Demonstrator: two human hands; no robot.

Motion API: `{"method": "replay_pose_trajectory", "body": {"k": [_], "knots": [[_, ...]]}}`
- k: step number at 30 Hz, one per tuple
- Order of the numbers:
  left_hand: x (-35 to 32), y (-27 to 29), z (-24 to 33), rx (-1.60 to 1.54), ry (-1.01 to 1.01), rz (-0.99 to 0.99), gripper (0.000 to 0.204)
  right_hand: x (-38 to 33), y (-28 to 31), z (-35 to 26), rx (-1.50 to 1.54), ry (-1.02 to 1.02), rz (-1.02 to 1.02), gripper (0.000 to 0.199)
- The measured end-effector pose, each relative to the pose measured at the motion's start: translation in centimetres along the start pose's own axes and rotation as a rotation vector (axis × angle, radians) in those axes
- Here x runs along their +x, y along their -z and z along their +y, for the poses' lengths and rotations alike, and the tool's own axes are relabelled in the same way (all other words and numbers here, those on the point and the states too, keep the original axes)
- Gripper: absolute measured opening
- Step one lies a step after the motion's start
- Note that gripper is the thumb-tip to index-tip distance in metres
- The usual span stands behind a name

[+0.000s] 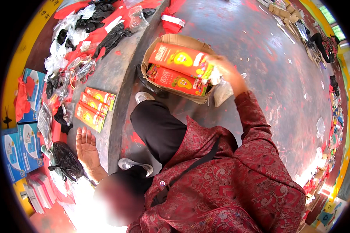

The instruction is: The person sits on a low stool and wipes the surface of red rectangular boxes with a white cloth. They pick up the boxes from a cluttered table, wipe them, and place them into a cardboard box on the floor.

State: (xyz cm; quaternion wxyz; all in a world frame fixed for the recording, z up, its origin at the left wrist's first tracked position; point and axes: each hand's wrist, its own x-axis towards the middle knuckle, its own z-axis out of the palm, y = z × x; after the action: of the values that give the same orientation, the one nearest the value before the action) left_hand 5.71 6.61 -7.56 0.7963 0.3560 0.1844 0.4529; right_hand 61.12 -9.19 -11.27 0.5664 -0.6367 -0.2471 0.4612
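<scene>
My right hand [226,70], a little blurred, is closed on the right end of a long red-orange packet [179,58] with a yellow fruit cartoon on it. White crumpled material [215,76] shows at its fingers. The packet lies slanted over an open cardboard box [176,38]. Beneath it, a similar red packet [177,81] rests inside the box. On the grey ledge to the left, three flat red-and-yellow packets [92,105] lie side by side, partly overlapping. My left hand [87,147] is just below them, fingers stretched out, holding nothing.
Black and white plastic bags [112,39] and red cloth are heaped along the ledge. Blue boxes [21,149] stand at the far left. A pale bag [223,93] sits by the cardboard box. Cartons [280,11] and another person [326,44] are at the far right.
</scene>
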Motion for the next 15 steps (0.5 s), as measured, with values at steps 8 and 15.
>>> {"method": "replay_pose_trajectory", "body": {"k": [8, 15], "knots": [[-0.6, -0.6, -0.3, 0.176, 0.07, 0.234, 0.054, 1.8, -3.4, 2.1, -1.204, -0.202, 0.005, 0.053], [-0.9, -2.1, -0.3, 0.267, 0.137, 0.312, 0.053, 2.8, -6.6, 2.5, -1.526, -0.117, 0.05, 0.044]]}}
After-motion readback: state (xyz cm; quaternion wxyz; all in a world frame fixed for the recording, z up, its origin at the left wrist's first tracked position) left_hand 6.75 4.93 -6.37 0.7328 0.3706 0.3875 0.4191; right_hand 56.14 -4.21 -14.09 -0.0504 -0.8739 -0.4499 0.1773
